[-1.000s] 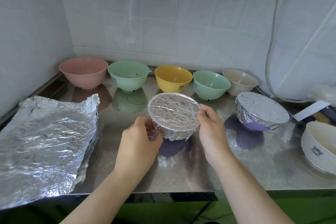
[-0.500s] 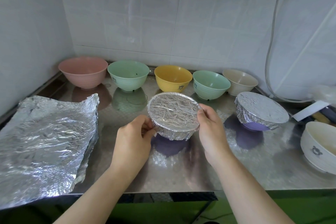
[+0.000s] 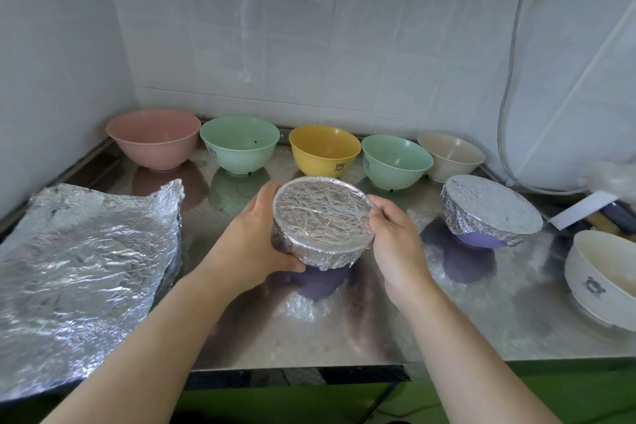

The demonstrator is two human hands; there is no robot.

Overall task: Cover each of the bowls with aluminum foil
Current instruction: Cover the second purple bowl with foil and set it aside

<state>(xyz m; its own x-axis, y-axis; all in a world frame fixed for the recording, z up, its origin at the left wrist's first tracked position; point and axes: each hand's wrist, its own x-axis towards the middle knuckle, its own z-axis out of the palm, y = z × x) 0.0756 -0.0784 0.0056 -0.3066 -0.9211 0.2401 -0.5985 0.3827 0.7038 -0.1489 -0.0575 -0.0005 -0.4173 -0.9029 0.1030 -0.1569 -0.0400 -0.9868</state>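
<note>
A foil-covered purple bowl (image 3: 321, 217) is held just above the steel counter, tilted slightly toward me. My left hand (image 3: 256, 244) cups its left side and underside. My right hand (image 3: 395, 234) presses its right rim. A second foil-covered purple bowl (image 3: 488, 206) stands to the right. Along the back wall stand uncovered bowls: pink (image 3: 153, 138), green (image 3: 240, 143), yellow (image 3: 325, 148), another green (image 3: 395, 160) and beige (image 3: 451, 157). A white bowl (image 3: 605, 272) sits at the far right. A stack of crumpled foil sheets (image 3: 82, 262) lies on the left.
The steel counter (image 3: 430, 320) ends at a front edge close to me. Tiled walls close the back and left. A grey cable (image 3: 506, 113) hangs at the right beside a white paper slip (image 3: 585, 208) and some small items.
The foil-covered bowl has been lifted off the counter and tilted. My left hand slid from its front-left rim to under its left side. My right hand stayed on the right rim.
</note>
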